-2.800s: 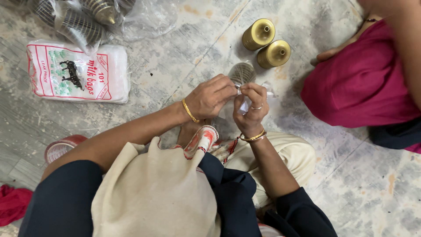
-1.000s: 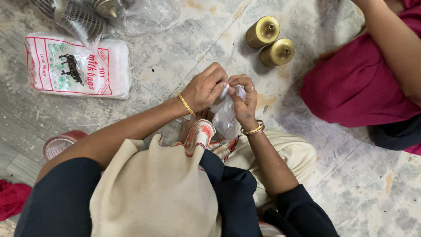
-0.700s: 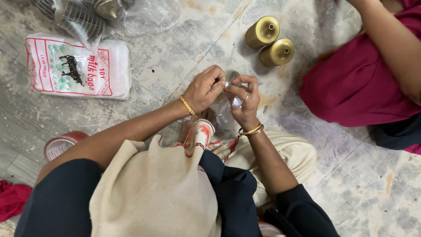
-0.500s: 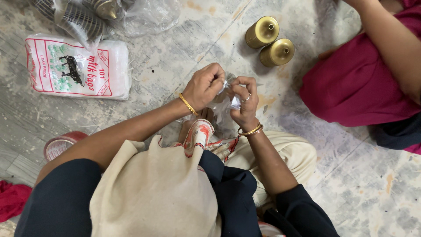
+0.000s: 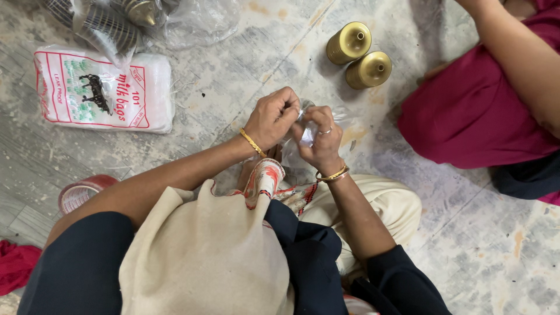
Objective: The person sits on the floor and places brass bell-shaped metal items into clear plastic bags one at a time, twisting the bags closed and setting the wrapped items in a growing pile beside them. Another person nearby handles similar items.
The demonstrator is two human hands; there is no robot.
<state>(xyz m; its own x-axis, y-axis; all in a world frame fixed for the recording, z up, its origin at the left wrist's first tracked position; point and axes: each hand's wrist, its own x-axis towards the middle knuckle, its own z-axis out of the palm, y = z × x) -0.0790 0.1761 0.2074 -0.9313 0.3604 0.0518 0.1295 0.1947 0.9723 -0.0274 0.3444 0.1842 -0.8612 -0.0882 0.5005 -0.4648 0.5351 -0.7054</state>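
The person sits on the floor (image 5: 221, 87), both hands raised together just above the lap, which keeps the work close under the eyes. The left hand (image 5: 273, 116) and the right hand (image 5: 318, 140) meet around a small clear bag (image 5: 307, 135), crumpled between them; whatever lies inside is hidden by the fingers and the shine of the plastic. The left fingers (image 5: 287, 106) are curled shut, pinching the top of the bag, it seems to gather its mouth. The right fingers (image 5: 318, 116) are bent close and pressed on the bag from the other side, thumb tucked in, so both hands are closed on it with no gap showing. Just beyond the hands, on the far side, two gold spools (image 5: 359, 53) stand touching each other, near enough to reach. Far left lies a flat printed pack of bags (image 5: 105, 90), and beyond it a clear sack (image 5: 116, 17) of more spools. A roll of tape (image 5: 81, 192) sits at the near left, beside the left arm. To the right another person in a magenta garment (image 5: 478, 111) sits well apart from the hands.
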